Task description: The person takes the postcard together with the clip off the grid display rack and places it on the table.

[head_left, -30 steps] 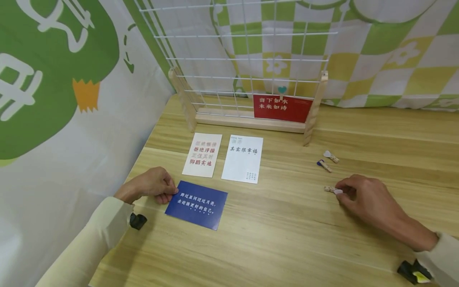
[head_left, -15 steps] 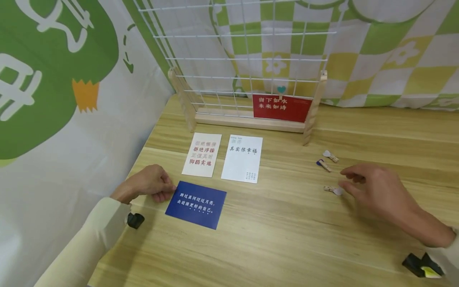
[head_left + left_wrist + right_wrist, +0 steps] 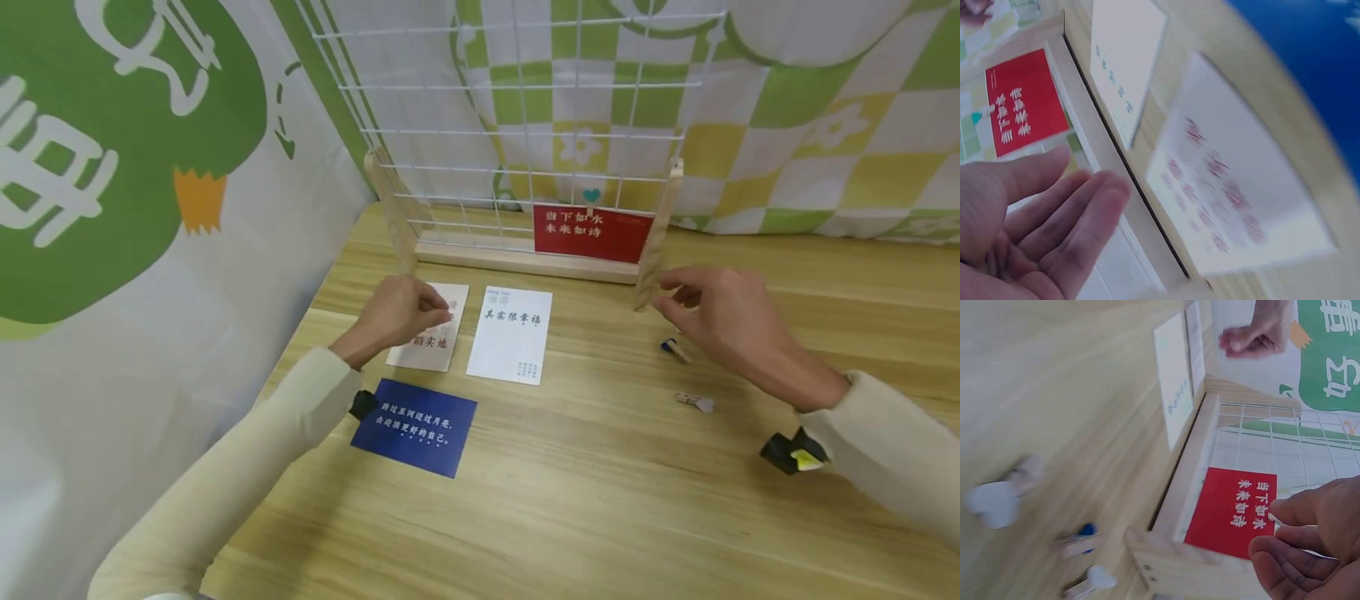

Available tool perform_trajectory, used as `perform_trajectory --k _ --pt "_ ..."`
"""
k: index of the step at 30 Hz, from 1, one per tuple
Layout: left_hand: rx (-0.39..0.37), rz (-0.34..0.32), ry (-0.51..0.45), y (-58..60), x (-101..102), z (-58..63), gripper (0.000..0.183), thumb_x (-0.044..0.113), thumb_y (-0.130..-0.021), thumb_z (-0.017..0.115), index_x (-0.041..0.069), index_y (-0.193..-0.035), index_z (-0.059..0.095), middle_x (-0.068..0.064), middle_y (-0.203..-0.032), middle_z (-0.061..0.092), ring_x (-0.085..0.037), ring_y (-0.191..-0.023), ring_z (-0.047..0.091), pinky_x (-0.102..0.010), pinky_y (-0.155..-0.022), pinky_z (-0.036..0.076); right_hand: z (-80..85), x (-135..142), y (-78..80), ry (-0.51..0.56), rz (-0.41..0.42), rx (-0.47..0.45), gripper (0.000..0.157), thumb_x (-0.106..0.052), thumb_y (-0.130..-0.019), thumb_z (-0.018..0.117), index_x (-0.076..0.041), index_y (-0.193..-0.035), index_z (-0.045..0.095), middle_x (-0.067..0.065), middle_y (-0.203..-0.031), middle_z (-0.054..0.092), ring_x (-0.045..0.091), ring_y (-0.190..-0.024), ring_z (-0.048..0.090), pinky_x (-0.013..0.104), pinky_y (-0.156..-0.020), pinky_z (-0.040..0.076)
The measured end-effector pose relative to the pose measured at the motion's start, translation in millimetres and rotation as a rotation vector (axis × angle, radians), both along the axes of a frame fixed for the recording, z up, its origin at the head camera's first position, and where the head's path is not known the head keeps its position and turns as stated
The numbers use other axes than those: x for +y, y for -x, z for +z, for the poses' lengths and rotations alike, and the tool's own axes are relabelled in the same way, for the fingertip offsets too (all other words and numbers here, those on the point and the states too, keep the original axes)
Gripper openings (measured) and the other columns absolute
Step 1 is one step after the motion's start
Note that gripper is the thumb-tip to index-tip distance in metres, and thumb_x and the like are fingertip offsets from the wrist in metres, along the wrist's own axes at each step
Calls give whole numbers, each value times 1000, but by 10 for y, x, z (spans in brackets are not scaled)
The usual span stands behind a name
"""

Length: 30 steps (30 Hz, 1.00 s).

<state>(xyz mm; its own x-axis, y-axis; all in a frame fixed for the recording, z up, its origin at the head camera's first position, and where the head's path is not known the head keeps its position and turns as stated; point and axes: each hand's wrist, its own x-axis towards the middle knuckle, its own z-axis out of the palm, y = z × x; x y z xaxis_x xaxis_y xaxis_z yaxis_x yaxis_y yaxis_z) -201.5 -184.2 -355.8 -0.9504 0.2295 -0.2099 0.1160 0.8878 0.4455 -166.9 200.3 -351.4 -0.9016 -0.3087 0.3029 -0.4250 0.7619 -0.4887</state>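
My left hand (image 3: 397,312) hovers over a white card with red writing (image 3: 438,354), partly covering it in the head view. Its fingers are loosely bent and hold nothing in the left wrist view. To the right lies a white card with dark writing (image 3: 510,342), and nearer me a blue card (image 3: 420,446). My right hand (image 3: 738,329) is raised beside the rack's right post, thumb and fingers apart and holding nothing. Below it are a clothespin with a blue heart (image 3: 677,351) and one with a white heart (image 3: 697,403). Another white-heart clothespin (image 3: 1090,584) shows in the right wrist view.
A white wire grid rack (image 3: 525,133) with wooden feet and crossbar stands at the back of the wooden table (image 3: 570,500). A red card (image 3: 588,243) hangs low on its right, held by a teal-heart clothespin (image 3: 592,197). A printed wall (image 3: 307,217) borders the left.
My left hand has left the blue card's edge and moved up and away from me. My right hand has let go of the white-heart clothespin and moved forward and left toward the rack.
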Motion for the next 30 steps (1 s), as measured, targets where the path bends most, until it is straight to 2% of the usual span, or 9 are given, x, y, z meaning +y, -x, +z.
perform_trajectory --k 3,5,9,14,17,22,25,27,30 --pt "50 1 -76 140 210 -15 23 18 -93 69 2 -109 73 -13 -100 76 -25 -86 73 -33 -74 58 51 -145 153 38 -7 -5 24 -14 -91 68 0 -111 72 18 -95 76 28 -78 74 27 -48 47" --pt "106 -15 -118 231 327 -34 24 16 -93 69 0 -110 72 -15 -102 75 -26 -89 73 -35 -77 59 79 -240 263 73 -5 16 26 -13 -92 67 2 -114 71 19 -97 75 30 -78 74 32 -51 52" --pt "219 -25 -179 395 535 -57 24 15 -93 69 -2 -110 72 -15 -102 75 -26 -91 74 -35 -80 59 124 -407 472 127 -12 83 27 -10 -92 66 4 -115 69 23 -99 74 33 -80 74 46 -68 59" --pt "239 17 -257 562 749 -70 26 15 -93 68 -2 -113 70 -15 -108 74 -25 -95 73 -33 -82 58 166 -510 646 151 -43 122 26 -7 -93 64 1 -117 69 23 -103 73 33 -82 74 32 -57 56" --pt "241 30 -271 630 842 -71 28 17 -94 68 -1 -115 69 -15 -110 73 -24 -96 72 -31 -83 58 172 -537 708 148 -60 137 27 -6 -93 62 -1 -119 69 22 -109 72 32 -85 74 26 -52 53" --pt "284 27 -276 706 942 -54 29 18 -93 69 -1 -116 69 -14 -108 74 -23 -94 73 -29 -81 58 166 -579 756 123 -62 225 23 -4 -93 61 1 -113 71 22 -108 72 33 -83 74 40 -62 59" --pt "319 25 -276 746 996 -38 28 17 -93 69 -1 -114 70 -14 -107 75 -23 -94 73 -29 -81 58 166 -615 776 101 -50 270 22 -5 -93 62 1 -112 71 20 -105 73 29 -75 72 38 -59 55" --pt "324 24 -278 766 1036 -29 28 16 -92 70 -1 -114 70 -14 -107 74 -23 -94 73 -29 -81 58 166 -639 792 106 -43 271 22 -5 -93 62 1 -112 71 20 -104 74 28 -72 72 36 -55 51" --pt "322 18 -272 783 1096 -20 28 17 -93 69 0 -115 70 -13 -106 75 -22 -93 73 -28 -80 58 164 -664 817 115 -53 247 21 -6 -94 62 2 -112 71 21 -105 73 29 -73 73 36 -57 54"
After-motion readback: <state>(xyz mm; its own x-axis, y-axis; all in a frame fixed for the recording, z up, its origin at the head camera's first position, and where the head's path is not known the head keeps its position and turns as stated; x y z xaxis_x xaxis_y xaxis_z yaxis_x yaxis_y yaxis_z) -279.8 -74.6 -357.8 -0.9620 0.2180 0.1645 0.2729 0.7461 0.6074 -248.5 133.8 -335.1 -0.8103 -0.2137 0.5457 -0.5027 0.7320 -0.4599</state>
